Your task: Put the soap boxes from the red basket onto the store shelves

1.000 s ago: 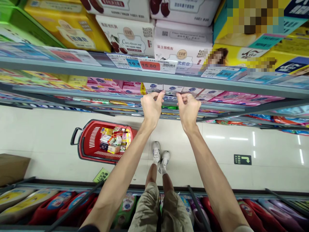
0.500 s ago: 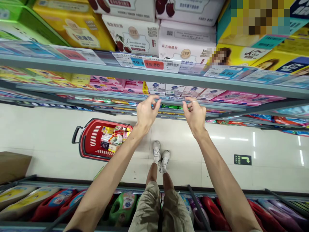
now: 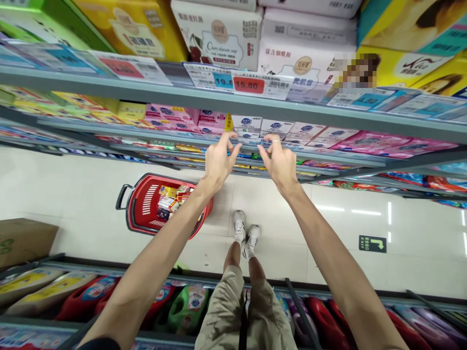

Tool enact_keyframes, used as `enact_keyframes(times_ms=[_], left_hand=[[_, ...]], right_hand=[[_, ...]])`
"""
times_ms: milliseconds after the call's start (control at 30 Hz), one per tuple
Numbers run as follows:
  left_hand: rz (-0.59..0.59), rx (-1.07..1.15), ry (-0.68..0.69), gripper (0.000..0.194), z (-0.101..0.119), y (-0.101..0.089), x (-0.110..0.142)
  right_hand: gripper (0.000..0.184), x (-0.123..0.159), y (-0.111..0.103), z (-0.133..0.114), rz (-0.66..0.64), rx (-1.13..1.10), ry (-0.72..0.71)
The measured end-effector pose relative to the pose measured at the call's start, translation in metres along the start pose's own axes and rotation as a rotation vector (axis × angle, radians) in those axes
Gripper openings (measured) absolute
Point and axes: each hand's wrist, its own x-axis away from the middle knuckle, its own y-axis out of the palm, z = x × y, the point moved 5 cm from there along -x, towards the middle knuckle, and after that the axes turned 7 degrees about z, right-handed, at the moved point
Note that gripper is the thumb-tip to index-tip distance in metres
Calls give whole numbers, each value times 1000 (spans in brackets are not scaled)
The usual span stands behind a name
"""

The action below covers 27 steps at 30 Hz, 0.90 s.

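Observation:
My left hand (image 3: 219, 160) reaches forward with its thumb and forefinger apart and nothing between them. Level with it, my right hand (image 3: 280, 164) wears a ring and is likewise empty, fingers bent and parted. Both are nearest to a row of small white boxes (image 3: 276, 127) with blue logos on a lower shelf; whether any fingertip touches them I cannot tell. Left of these lie pink packs (image 3: 171, 116), and pink wrapped packs (image 3: 372, 142) are on the right. On the shelf above stand a white cherry soap box (image 3: 219, 36) and a pale pink box (image 3: 306, 53).
A red shopping basket (image 3: 135, 204) holding several small boxes rests on the floor at left, partly behind my left forearm. Behind me, a shelf carries bottles, one a green bottle (image 3: 188, 306). A cardboard box (image 3: 27, 240) sits far left. A shelf edge (image 3: 204, 97) with price tags runs above my hands.
My hands have come closer together, the right one moving left. The view has shifted, so the upper shelf boxes sit higher and further right. Neither hand has taken hold of anything.

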Motion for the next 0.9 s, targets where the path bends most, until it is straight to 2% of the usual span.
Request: enact_keyframes(times_ms=[233, 467, 900], left_hand=[[15, -24, -34, 16, -3, 2, -8], [20, -5, -37, 15, -6, -1, -13], [-7, -10, -32, 17, -7, 1, -16]], right_hand=[[38, -4, 6, 4, -27, 97, 55], [34, -7, 6, 6, 22, 50, 6], [34, -6, 4, 6, 34, 77, -42]])
